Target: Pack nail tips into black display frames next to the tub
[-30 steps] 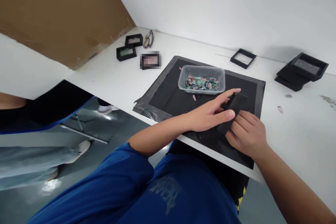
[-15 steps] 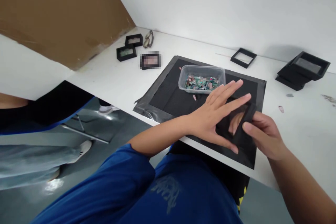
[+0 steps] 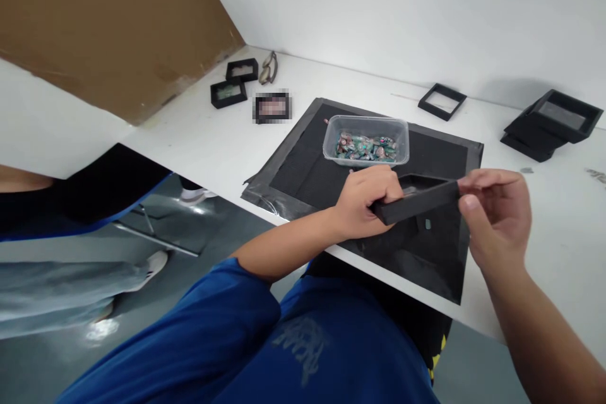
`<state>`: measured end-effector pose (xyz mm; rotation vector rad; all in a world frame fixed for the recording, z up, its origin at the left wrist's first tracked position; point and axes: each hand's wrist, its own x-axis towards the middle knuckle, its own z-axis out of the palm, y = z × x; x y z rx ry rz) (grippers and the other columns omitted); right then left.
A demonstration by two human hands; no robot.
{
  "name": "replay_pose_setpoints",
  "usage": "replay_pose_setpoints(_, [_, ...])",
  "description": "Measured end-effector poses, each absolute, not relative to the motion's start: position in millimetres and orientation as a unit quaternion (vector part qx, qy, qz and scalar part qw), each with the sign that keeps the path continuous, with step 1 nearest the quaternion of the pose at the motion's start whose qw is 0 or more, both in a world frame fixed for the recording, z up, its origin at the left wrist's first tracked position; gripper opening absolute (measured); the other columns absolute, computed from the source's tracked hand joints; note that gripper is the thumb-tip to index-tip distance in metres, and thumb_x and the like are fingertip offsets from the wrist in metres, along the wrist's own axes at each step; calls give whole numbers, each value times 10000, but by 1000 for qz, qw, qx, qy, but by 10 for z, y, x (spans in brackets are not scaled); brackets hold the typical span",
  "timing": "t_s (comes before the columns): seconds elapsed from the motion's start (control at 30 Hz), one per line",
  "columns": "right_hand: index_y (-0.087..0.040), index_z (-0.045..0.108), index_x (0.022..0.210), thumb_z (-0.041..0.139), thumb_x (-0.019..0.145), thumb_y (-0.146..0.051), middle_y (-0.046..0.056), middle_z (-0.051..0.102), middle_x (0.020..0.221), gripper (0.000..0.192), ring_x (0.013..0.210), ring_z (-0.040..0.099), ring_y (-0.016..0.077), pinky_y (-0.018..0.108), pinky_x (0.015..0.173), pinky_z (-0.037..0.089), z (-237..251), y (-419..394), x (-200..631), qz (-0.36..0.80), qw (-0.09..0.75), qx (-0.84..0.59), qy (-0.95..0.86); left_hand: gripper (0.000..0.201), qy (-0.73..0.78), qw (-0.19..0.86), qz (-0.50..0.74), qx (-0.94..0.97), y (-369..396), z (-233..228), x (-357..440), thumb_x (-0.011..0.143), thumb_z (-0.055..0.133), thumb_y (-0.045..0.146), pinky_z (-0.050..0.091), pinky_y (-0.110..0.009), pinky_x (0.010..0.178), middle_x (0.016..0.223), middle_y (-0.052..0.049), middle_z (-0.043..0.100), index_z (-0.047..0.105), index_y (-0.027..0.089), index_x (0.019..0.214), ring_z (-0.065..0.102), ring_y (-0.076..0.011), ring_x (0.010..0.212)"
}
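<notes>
along the lower margin, the blue shirt [image 3: 350, 328] of the person borders the near edge of a white table [image 3: 563, 233]. over the black mat [image 3: 411, 265] on this table, a black box [image 3: 421, 200] is held tilted between both hands. the left hand [image 3: 367, 202] is curled about its left end, fingers folded; the right hand [image 3: 499, 218] pinches its right end between thumb and fingertips. a pale shape shows within the box, too indistinct to identify. on the mat, near the box, lies a small greenish piece [image 3: 428, 224]. farther back, a clear tub [image 3: 369, 125] rests on the mat and contains many small pieces [image 3: 364, 150] in green, pink and white. to the right, beyond the mat, are stacked boxes [image 3: 534, 129] and a single black frame [image 3: 442, 115]; to the left, two touching frames [image 3: 228, 101], a pixelated frame [image 3: 272, 107] and a bronze-coloured object [image 3: 266, 74]. a white wall [image 3: 402, 19] and brown panel [image 3: 108, 25] form the background.
</notes>
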<state>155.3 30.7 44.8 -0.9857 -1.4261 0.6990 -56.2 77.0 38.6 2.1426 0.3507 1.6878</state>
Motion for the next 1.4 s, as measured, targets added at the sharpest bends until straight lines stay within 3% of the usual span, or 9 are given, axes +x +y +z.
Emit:
replay_pose_setpoints(0.07, [-251,565,952,742,976,-413,18,560,899,241,818,564,175,317,738,488,418,268,1505,349,591,-408,-602,409,126,162,634,745,778,378,-539,909,758,259,339,-238,549,609,64,500,408,218,703,453,-78,546])
replay_pose_setpoints(0.2, [-218,645,930,671,1021,-436,19,627,786,237,681,565,160,304,643,488,373,127,1414,491,459,-386,-632,362,95,146,605,777,765,344,-497,972,687,315,357,-251,575,624,62,517,423,227,741,456,-86,551])
replay_pose_setpoints(0.33, [-197,685,878,700,976,-466,16,627,690,286,600,580,172,303,551,499,310,49,1334,575,489,-358,-549,349,79,125,567,810,763,280,-484,992,632,282,354,-283,603,622,63,511,395,238,740,434,-100,530])
replay_pose_setpoints(0.73, [-224,713,870,708,871,-274,-6,601,723,51,583,505,144,280,537,421,247,127,1372,563,536,-371,-508,200,114,21,384,916,774,309,-596,898,534,118,344,-315,673,731,14,605,472,233,747,509,-145,685])
replay_pose_setpoints(0.83, [-216,704,828,711,874,-283,-4,589,686,82,579,504,147,277,530,414,273,140,1418,556,525,-384,-517,180,101,50,365,924,801,309,-601,934,620,296,372,-322,712,811,12,668,528,239,790,566,-141,735])
replay_pose_setpoints(0.97, [-213,671,769,730,886,-296,-7,575,668,156,591,491,145,269,550,418,300,141,1466,563,515,-369,-531,537,65,116,443,887,869,296,-602,744,800,716,476,-345,826,978,-22,711,586,265,943,658,-179,875])
replay_pose_setpoints(1.13, [-208,696,813,747,884,-280,-11,604,692,113,566,478,122,240,521,389,324,118,1458,606,489,-330,-533,1133,74,206,448,867,860,299,-566,623,841,799,449,-482,1191,1480,-194,575,404,226,1496,569,-341,1388])
replay_pose_setpoints(1.23, [-197,674,771,707,865,-248,-6,587,675,112,565,479,129,247,523,392,314,110,1429,606,476,-342,-538,1160,93,248,387,883,805,282,-544,672,824,772,466,-445,1194,1489,-166,592,319,232,1565,616,-310,1351])
replay_pose_setpoints(1.4, [-203,614,713,622,830,-187,-15,546,653,118,577,463,133,255,545,404,292,113,1378,573,488,-375,-540,1048,148,260,387,872,757,245,-523,634,848,749,541,-428,1110,1367,-132,676,455,224,1451,696,-285,1205])
